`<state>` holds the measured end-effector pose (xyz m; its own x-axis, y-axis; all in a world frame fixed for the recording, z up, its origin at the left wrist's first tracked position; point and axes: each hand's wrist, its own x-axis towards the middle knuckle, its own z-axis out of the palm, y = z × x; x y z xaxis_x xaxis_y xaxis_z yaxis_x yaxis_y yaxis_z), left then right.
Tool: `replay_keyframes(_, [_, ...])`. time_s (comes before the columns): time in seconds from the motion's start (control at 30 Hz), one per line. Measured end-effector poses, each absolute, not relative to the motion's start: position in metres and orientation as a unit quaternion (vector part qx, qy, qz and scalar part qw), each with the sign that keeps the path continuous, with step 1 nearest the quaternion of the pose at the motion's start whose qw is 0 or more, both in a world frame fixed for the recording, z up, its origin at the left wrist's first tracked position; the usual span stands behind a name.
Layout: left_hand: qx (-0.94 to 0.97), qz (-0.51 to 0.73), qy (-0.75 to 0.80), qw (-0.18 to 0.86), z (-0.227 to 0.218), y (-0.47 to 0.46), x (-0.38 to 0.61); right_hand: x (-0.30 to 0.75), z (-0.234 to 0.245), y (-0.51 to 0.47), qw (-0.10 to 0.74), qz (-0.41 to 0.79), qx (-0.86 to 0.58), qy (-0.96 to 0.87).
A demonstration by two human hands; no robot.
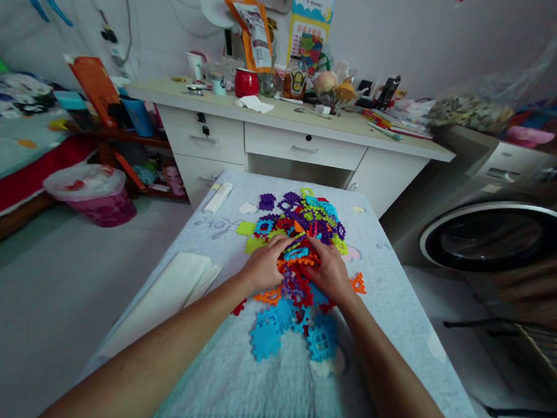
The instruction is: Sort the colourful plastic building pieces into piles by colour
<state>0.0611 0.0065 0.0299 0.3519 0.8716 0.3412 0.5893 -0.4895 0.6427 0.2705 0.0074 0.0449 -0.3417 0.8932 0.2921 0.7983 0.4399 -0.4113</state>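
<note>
A heap of colourful toothed plastic building pieces (314, 222) lies on the cloth-covered table. My left hand (266, 264) reaches into its left side, fingers closed at a thin yellow-green building piece (296, 241) seen edge-on. Opposite it, my right hand (331, 270) rests in the heap with thumb and forefinger apart, touching red pieces; its other fingertips are hidden. Between the hands lie a light-blue piece (296, 254) and orange ones. Nearer to me are several blue pieces (267, 333), and an orange triangular piece (358, 283) sits right of my right hand.
Folded white paper or cloth (174, 291) lies along the table's left side, with a white box-like strip (219, 198) farther back. Behind stands a white desk (303, 147) crowded with jars and packets. A washing machine (497, 209) is at right, a pink lined bin (99, 196) at left.
</note>
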Motion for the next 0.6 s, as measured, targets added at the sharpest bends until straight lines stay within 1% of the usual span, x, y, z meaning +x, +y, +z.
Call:
replay_keyframes(0.17, [0.747, 0.396, 0.487, 0.219, 0.061, 0.044, 0.073, 0.26, 0.064, 0.047, 0.354, 0.169, -0.525, -0.755])
replay_keyframes(0.27, [0.739, 0.391, 0.492, 0.243, 0.076, 0.074, 0.076, 0.257, 0.074, 0.081, 0.388, 0.183, -0.556, -0.712])
replay_keyframes(0.37, [0.709, 0.387, 0.539, 0.238, 0.084, 0.095, 0.072, 0.266, 0.072, 0.107, 0.412, 0.222, -0.604, -0.645])
replay_keyframes(0.43, [0.698, 0.373, 0.562, 0.241, 0.085, 0.097, 0.065, 0.279, 0.066, 0.11, 0.419, 0.236, -0.615, -0.625])
replay_keyframes(0.5, [0.706, 0.354, 0.56, 0.25, 0.083, 0.087, 0.053, 0.297, 0.058, 0.098, 0.408, 0.22, -0.606, -0.646])
replay_keyframes(0.57, [0.717, 0.334, 0.554, 0.26, 0.079, 0.067, 0.039, 0.315, 0.048, 0.073, 0.367, 0.175, -0.59, -0.698])
replay_keyframes(0.6, [0.726, 0.319, 0.548, 0.265, 0.076, 0.053, 0.032, 0.324, 0.043, 0.057, 0.333, 0.158, -0.584, -0.723])
